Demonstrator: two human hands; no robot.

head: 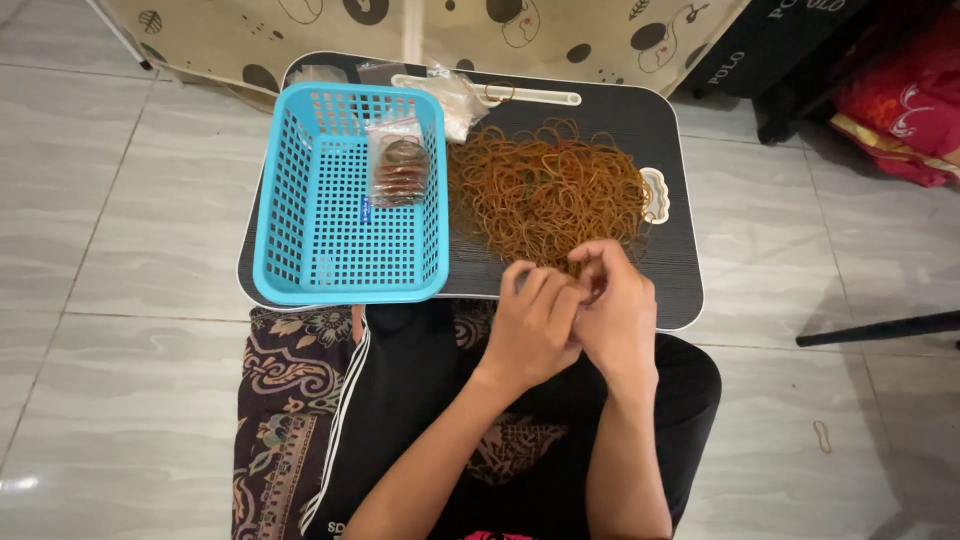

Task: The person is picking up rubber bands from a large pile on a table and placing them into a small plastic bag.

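Observation:
A heap of orange-brown rubber bands (548,188) lies on a small black lap table (670,140). My left hand (532,328) and my right hand (617,312) are pressed together at the table's near edge, just below the heap. Their fingers are curled around a few rubber bands, mostly hidden between them. A blue plastic basket (300,240) stands on the table's left half. Inside it lies a small clear bag of rubber bands (400,165).
Empty clear bags (455,95) lie at the table's far edge. A patterned cloth cabinet (420,30) stands behind the table. A loose rubber band (822,436) lies on the tiled floor at right, near a dark bar (880,328). Red fabric (900,100) is at far right.

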